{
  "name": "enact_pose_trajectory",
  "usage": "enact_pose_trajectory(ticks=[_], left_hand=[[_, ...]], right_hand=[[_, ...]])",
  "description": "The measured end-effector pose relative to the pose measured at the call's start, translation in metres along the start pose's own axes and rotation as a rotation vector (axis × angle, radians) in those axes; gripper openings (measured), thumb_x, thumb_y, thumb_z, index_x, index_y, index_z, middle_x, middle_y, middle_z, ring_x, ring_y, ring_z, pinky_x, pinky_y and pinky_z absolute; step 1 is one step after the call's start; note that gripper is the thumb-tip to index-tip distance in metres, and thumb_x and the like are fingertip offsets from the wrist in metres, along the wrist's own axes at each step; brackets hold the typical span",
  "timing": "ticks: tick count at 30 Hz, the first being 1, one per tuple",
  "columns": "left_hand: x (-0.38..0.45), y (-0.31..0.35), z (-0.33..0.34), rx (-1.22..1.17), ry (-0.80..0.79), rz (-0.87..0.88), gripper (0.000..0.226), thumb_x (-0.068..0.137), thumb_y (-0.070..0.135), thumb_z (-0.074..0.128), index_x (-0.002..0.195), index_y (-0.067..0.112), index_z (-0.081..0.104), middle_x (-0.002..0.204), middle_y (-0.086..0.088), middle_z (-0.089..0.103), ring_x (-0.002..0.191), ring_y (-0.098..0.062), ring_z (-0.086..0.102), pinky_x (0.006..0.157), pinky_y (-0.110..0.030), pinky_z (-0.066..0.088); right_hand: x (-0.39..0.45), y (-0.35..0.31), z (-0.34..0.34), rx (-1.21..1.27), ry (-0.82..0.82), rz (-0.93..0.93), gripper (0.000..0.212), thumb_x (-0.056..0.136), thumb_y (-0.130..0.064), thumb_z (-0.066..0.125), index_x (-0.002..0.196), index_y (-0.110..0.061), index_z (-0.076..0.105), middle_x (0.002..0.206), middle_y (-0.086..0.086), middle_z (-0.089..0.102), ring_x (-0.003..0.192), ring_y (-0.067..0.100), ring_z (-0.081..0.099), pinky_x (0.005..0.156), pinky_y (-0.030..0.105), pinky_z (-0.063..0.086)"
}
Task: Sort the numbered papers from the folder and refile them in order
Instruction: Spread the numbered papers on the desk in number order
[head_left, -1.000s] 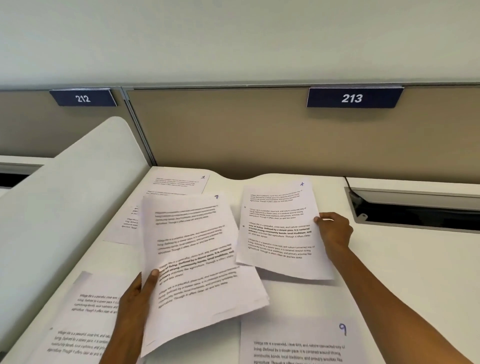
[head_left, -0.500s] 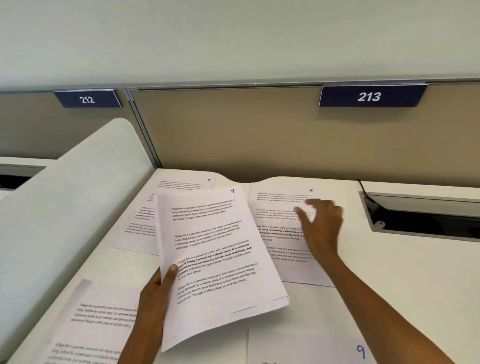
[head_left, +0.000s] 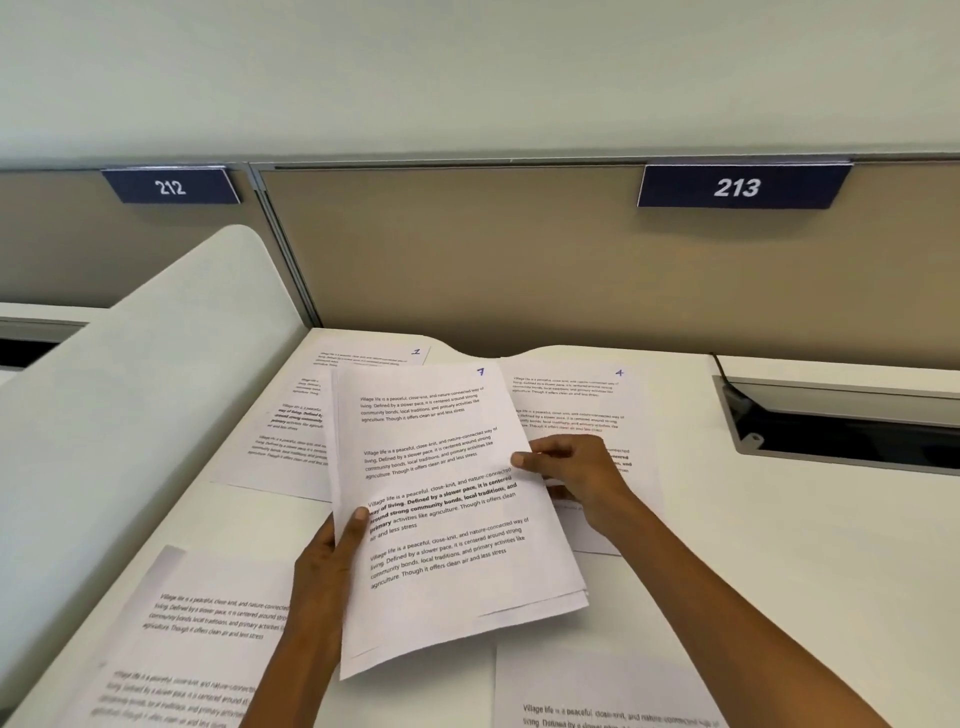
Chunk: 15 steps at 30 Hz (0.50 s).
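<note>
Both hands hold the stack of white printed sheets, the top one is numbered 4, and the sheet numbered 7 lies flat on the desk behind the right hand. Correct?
Not quite: the numbers are swapped. In the head view the left hand and right hand hold the stack of white printed sheets with 7 on top; the white sheet numbered 4 lies flat on the desk behind the right hand.

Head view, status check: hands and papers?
Left hand grips stack topped by sheet 7. Right hand pinches its right edge. Sheets 1 and 4 flat on desk. Nothing obstructing.

You face a tan partition with signs 212 and 213, above a white table.
</note>
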<state>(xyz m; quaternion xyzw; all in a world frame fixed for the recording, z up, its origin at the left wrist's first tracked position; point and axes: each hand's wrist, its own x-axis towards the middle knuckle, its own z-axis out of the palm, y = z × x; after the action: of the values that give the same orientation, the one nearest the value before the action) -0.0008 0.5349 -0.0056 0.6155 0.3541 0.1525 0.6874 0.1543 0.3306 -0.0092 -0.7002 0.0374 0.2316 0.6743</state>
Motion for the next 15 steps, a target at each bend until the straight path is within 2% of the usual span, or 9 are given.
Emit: enact_pose_trajectory(ticks=[3, 6, 8, 11, 13, 15], left_hand=[[-0.006, 0.004, 0.000, 0.001, -0.032, 0.002, 0.017, 0.092, 0.027, 0.057, 0.108, 0.023, 0.057, 0.086, 0.011, 0.063, 0.077, -0.005, 0.058, 0.052, -0.011, 0.046], [-0.003, 0.015, -0.001, 0.046, -0.037, 0.033, 0.020, 0.091, 0.032, 0.058, 0.110, 0.024, 0.058, 0.097, 0.003, 0.065, 0.079, -0.007, 0.060, 0.061, -0.016, 0.045], [-0.010, 0.017, -0.007, 0.042, -0.066, 0.029, 0.022, 0.090, 0.033, 0.060, 0.110, 0.023, 0.060, 0.103, 0.001, 0.067, 0.084, -0.012, 0.063, 0.066, -0.021, 0.046], [-0.020, 0.026, -0.025, 0.054, -0.047, 0.052, 0.025, 0.090, 0.033, 0.060, 0.114, 0.024, 0.060, 0.098, 0.004, 0.069, 0.085, -0.017, 0.066, 0.067, -0.026, 0.050], [-0.023, 0.030, -0.047, 0.069, 0.006, 0.071, 0.032, 0.091, 0.036, 0.059, 0.121, 0.024, 0.058, 0.103, 0.001, 0.068, 0.089, -0.020, 0.065, 0.079, -0.033, 0.052], [-0.025, 0.030, -0.075, 0.060, 0.043, 0.032, 0.040, 0.090, 0.040, 0.059, 0.126, 0.022, 0.056, 0.117, -0.010, 0.065, 0.102, -0.038, 0.061, 0.095, -0.049, 0.046]], right_hand=[[-0.007, -0.007, -0.001, -0.032, 0.079, -0.008, 0.038, 0.059, -0.005, 0.088, 0.090, 0.001, 0.067, 0.093, 0.017, 0.072, 0.088, 0.034, 0.069, 0.071, 0.037, 0.058], [-0.013, -0.019, -0.007, -0.025, 0.139, -0.040, 0.025, 0.064, -0.008, 0.085, 0.082, -0.010, 0.068, 0.094, 0.011, 0.073, 0.083, 0.028, 0.069, 0.070, 0.035, 0.055], [-0.028, -0.021, -0.014, -0.024, 0.229, -0.063, 0.018, 0.067, -0.012, 0.083, 0.077, -0.015, 0.068, 0.092, 0.007, 0.073, 0.078, 0.025, 0.067, 0.064, 0.030, 0.051], [-0.049, -0.014, -0.030, 0.031, 0.370, -0.095, 0.013, 0.072, -0.013, 0.080, 0.074, -0.016, 0.068, 0.088, 0.006, 0.070, 0.077, 0.025, 0.064, 0.070, 0.030, 0.051], [-0.066, -0.005, -0.041, 0.049, 0.438, -0.090, 0.013, 0.071, -0.013, 0.080, 0.072, -0.016, 0.068, 0.085, 0.008, 0.070, 0.076, 0.026, 0.063, 0.077, 0.035, 0.054], [-0.088, 0.001, -0.052, 0.033, 0.451, -0.078, 0.014, 0.072, -0.012, 0.080, 0.070, -0.017, 0.067, 0.082, 0.007, 0.070, 0.076, 0.026, 0.063, 0.075, 0.035, 0.054]])
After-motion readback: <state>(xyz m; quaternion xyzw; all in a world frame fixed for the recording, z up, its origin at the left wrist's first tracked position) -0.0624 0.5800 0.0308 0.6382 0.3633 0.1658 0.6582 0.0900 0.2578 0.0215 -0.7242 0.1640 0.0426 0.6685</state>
